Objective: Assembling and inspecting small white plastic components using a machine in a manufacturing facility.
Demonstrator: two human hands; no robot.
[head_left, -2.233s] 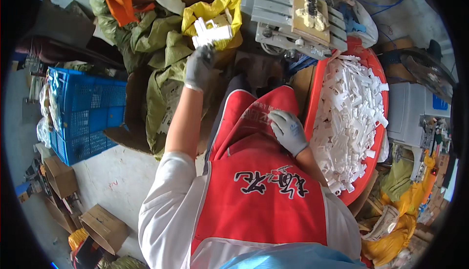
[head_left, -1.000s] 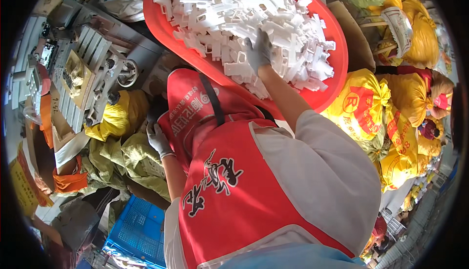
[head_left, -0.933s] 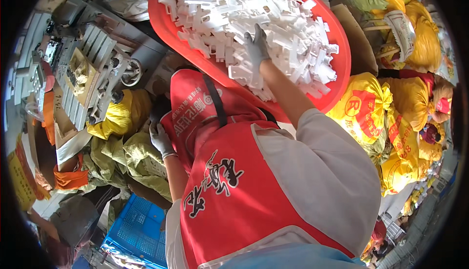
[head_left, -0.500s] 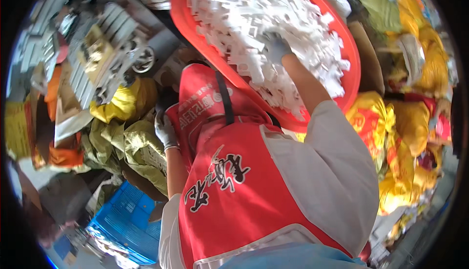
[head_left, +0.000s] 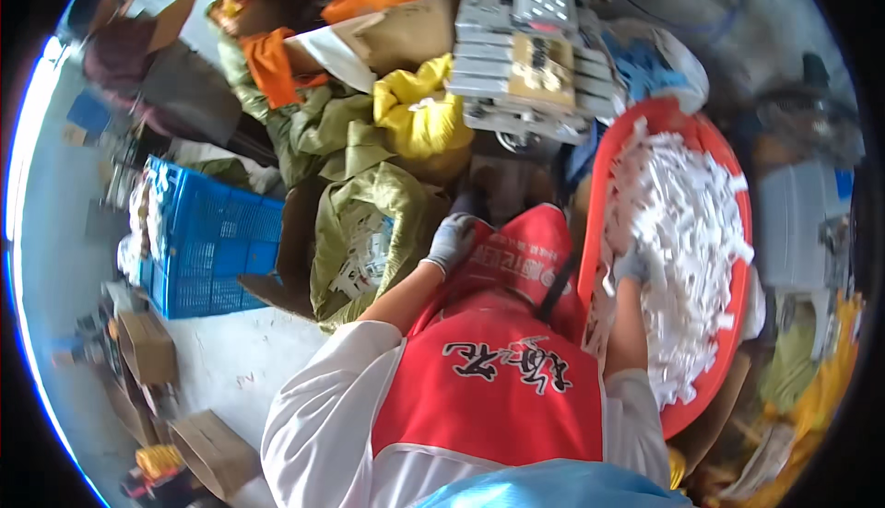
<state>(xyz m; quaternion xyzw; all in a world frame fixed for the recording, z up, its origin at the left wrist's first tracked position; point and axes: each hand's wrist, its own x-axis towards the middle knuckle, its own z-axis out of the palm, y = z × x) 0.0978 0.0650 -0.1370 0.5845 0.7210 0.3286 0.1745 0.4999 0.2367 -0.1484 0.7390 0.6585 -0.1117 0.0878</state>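
Observation:
My left hand (head_left: 452, 239), in a pale grey knit glove, lies on the red apron (head_left: 489, 388) over my left leg, with its fingers loosely stretched and nothing in them. In a long red tub (head_left: 590, 204) at my right side is a heap of white plastic-looking strips (head_left: 682, 259). My right hand (head_left: 632, 264), in a grey glove, reaches over the tub's near-left side and touches the heap. Its fingers are blurred and partly sunk among the strips, so whether they grip any is unclear.
Ahead stands a grey metal machine (head_left: 525, 75). Left of my leg an olive sack (head_left: 369, 231) holds small pale pieces, near a yellow sack (head_left: 419, 121) and a blue plastic crate (head_left: 217, 241). Another person (head_left: 175, 84) bends at the far left. A cardboard box (head_left: 217, 453) sits on the floor.
My view has swung left, so the tub now appears farther right. My right hand has drawn from the heap's middle to its left side. My left hand stays on my leg.

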